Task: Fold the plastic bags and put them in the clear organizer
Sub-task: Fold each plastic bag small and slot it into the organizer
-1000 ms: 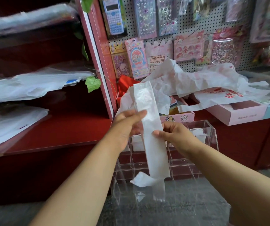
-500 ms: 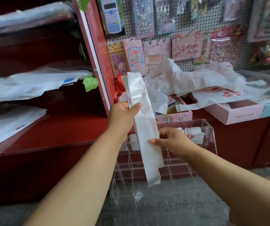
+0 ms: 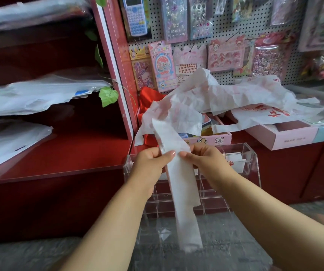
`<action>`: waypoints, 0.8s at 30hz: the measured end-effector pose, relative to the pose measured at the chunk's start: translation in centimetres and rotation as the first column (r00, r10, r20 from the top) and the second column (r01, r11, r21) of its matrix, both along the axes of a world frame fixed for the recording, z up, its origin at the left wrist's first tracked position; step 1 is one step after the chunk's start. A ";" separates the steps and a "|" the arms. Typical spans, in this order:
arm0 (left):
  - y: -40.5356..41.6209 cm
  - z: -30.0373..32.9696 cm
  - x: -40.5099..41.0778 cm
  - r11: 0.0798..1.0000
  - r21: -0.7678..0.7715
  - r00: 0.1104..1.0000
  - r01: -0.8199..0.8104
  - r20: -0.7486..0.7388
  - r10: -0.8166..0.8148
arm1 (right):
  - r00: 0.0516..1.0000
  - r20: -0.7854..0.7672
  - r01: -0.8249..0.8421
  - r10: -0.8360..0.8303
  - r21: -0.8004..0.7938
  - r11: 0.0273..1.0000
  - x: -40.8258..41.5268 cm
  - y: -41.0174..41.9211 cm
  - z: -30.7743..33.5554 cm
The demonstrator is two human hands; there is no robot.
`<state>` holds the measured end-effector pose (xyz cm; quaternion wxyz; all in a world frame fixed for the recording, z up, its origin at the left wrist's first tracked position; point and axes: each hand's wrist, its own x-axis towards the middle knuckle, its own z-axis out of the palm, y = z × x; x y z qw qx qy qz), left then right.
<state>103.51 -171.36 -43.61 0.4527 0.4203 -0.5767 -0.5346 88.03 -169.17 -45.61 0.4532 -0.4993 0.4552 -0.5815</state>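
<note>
A white plastic bag [image 3: 182, 188], folded into a long narrow strip, hangs upright in front of me. My left hand [image 3: 151, 163] pinches its left edge near the upper part, and my right hand [image 3: 206, 159] pinches the right edge at the same height. The strip's lower end dangles over the clear organizer [image 3: 253, 153], which stands on the floor below my hands. A folded bag with red print [image 3: 233, 163] lies in the organizer's back right compartment. A heap of loose white bags [image 3: 225, 98] with red print lies behind on pink boxes.
A red shelf unit [image 3: 69, 153] with stacked plastic-wrapped sheets is at the left. A pegboard [image 3: 223, 26] with stickers and a calculator hangs at the back. Pink boxes [image 3: 286, 137] sit on the red counter at the right. Grey floor lies below.
My two hands came together at the same height on the strip. The strip slid lower, so its bottom end now hangs further down over the organizer.
</note>
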 end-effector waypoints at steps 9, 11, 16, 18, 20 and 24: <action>1.1 -0.9 0.2 0.975 -0.202 0.985 -0.087 0.132 0.115 | 0.985 0.119 0.128 -0.126 -0.009 0.992 0.9 1.2 -0.5; 0.9 -1.1 0.1 0.919 -0.371 0.944 -0.133 0.234 0.231 | 0.980 0.131 0.153 -0.152 0.005 0.988 0.8 1.4 -0.5; 0.8 -0.8 0.2 0.902 -0.421 0.943 0.097 0.330 0.053 | 0.970 0.174 0.168 -0.171 0.030 0.985 0.5 1.7 -0.4; 1.2 -0.6 0.1 0.932 -0.346 0.945 0.106 0.326 0.014 | 0.973 0.164 0.164 -0.165 0.018 0.986 0.3 1.8 -0.2; 1.4 -0.5 0.0 0.956 -0.277 0.958 0.102 0.287 -0.019 | 0.978 0.140 0.155 -0.156 0.024 0.988 0.0 1.8 0.0; 1.2 -0.2 -0.2 0.995 -0.076 0.993 0.070 0.098 -0.063 | 0.985 0.039 0.165 -0.168 0.073 0.984 -0.7 1.6 0.0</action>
